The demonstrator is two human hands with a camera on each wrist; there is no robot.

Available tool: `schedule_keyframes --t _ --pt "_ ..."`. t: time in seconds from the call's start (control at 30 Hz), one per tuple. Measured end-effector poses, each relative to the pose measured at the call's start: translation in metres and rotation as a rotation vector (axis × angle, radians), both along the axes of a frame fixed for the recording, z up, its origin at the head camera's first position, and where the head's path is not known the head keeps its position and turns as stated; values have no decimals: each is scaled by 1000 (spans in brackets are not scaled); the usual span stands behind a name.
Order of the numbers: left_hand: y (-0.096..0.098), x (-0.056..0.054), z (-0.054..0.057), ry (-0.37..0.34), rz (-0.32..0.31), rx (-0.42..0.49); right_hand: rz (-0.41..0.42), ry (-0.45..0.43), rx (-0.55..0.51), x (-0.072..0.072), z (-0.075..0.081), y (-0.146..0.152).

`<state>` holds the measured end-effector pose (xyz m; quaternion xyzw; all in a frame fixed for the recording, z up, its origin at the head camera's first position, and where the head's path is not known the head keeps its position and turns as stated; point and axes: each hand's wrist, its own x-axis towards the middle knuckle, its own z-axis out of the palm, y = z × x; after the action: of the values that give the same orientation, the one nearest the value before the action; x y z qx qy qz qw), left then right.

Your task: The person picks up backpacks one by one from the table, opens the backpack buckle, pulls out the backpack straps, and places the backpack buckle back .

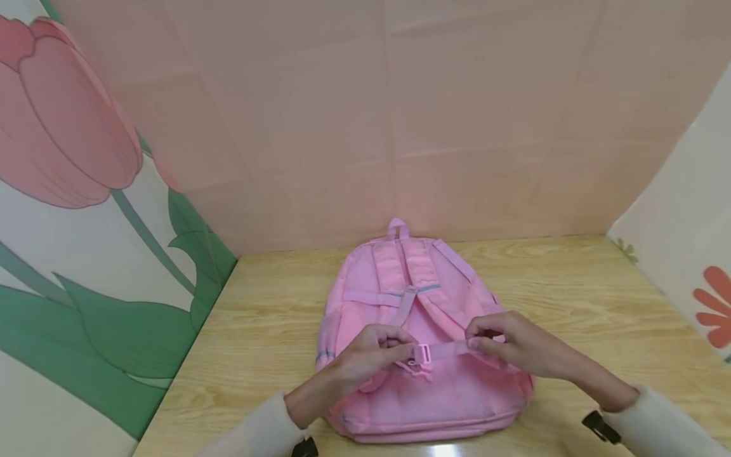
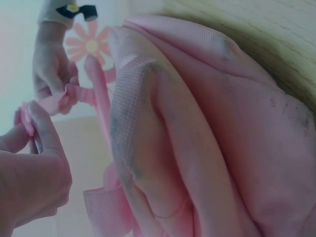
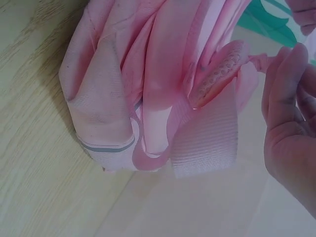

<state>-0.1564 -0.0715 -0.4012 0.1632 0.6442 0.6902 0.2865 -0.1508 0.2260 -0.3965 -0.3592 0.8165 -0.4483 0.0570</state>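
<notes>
A pink backpack [image 1: 440, 406] lies on the table with its shoulder straps [image 1: 421, 263] facing up and its top handle toward the back wall. Over its lower part, my left hand [image 1: 374, 357] pinches a pink plastic buckle [image 1: 423, 354] between thumb and fingers. From that buckle a thin pink webbing strap [image 1: 448, 350] runs across to my right hand [image 1: 516, 346], which pinches it. In the left wrist view, the left hand [image 2: 37, 173] holds the buckle beside the bag's side. The right wrist view has the right hand [image 3: 291, 106] gripping the strap next to a padded strap edge [image 3: 222, 71].
The wood-grain table [image 1: 257, 330] extends on both sides of the bag. Behind it rises a plain pinkish-brown wall covering [image 1: 388, 127]. Panels with a large tulip print [image 1: 68, 120] and a red flower print [image 1: 716, 304] stand at left and right.
</notes>
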Motion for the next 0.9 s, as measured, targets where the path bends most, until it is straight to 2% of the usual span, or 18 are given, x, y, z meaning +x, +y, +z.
schedule_keyframes --t 0.33,0.5,0.63,0.77,0.9 --pt "-2 -2 3 22 -38 -21 3 -4 3 -1 1 -1" --pt "-5 -4 3 0 -104 -29 -10 8 12 0 0 -4" --pt "-6 -5 4 12 -164 -16 -16 26 30 1 0 -6" --pt "-6 -7 5 76 -256 10 -42 102 58 2 -2 -9" --pt "-4 -9 6 212 -317 -26 -76 213 76 0 -4 -13"
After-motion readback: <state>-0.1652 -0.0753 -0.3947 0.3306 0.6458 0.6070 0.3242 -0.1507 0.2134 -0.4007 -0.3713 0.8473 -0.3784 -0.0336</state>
